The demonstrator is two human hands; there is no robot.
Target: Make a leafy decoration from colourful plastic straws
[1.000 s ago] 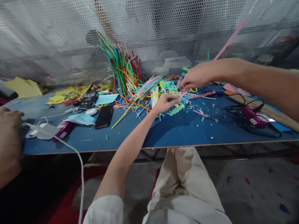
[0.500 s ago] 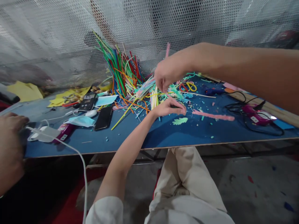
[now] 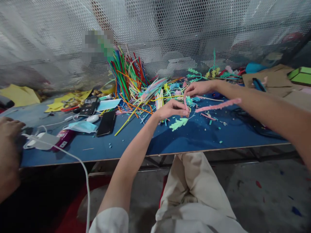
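My left hand (image 3: 171, 109) hovers over the blue table (image 3: 189, 137) with its fingertips pinched on one end of a fuzzy pink pipe cleaner (image 3: 217, 105). My right hand (image 3: 198, 89) pinches the same pink pipe cleaner just above, where it bends upward; its long free end sticks out to the right. A light green leaf-shaped piece (image 3: 179, 123) lies on the table just below my left hand. Behind both hands spreads a heap of coloured straws and pipe cleaners (image 3: 132, 81).
Two black phones (image 3: 106, 122), face masks (image 3: 81, 127), a white mouse (image 3: 93, 118) and a white cable (image 3: 73, 161) lie at the left. Another person's hand (image 3: 8, 145) rests at the far left edge. Cardboard (image 3: 274, 77) and green boxes (image 3: 301, 75) stand at right; perforated mesh stands behind.
My right hand swung in from high above the heap down to meet my left hand. The pink pipe cleaner, lying on the table before, is now lifted and bent between both hands.
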